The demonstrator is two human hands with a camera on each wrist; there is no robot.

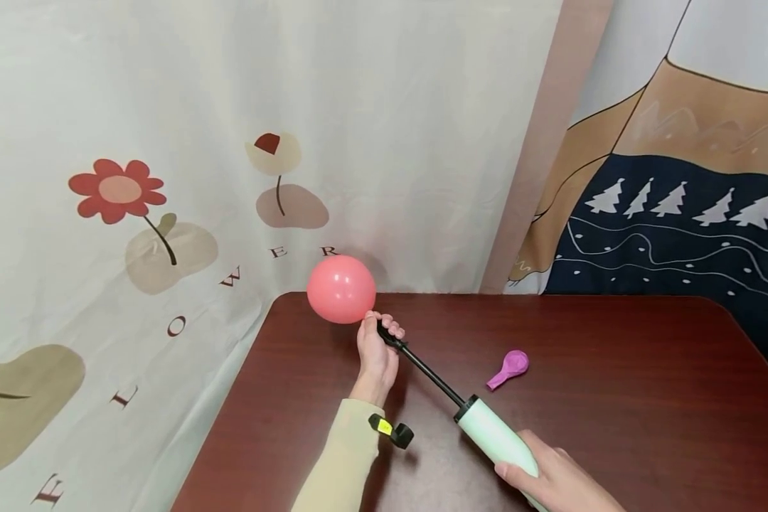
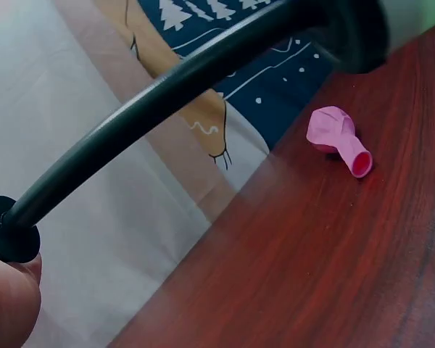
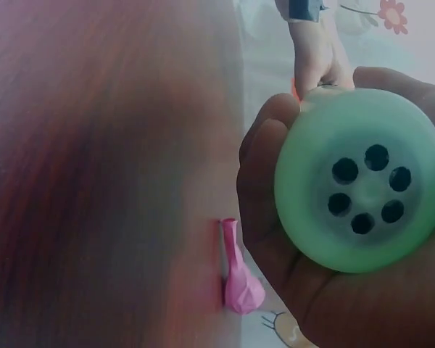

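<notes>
Head: left hand point(image 1: 377, 350) pinches the balloon point(image 1: 341, 289) at the pump's point(image 1: 496, 434) tip above the table point(image 1: 627, 398); a slack grip could free it. Left wrist: a flat balloon point(image 2: 333, 132) lies beyond the rod point(image 2: 159, 101). Right wrist: right hand point(image 3: 275, 239) grips the pump; jerking could unseat the balloon

A flowered curtain point(image 1: 409, 142) fills the upper left, a tree-printed hanging point(image 1: 685, 163), probably cloth, the upper right, a reddish-brown table point(image 1: 621, 348) the lower centre.
</notes>
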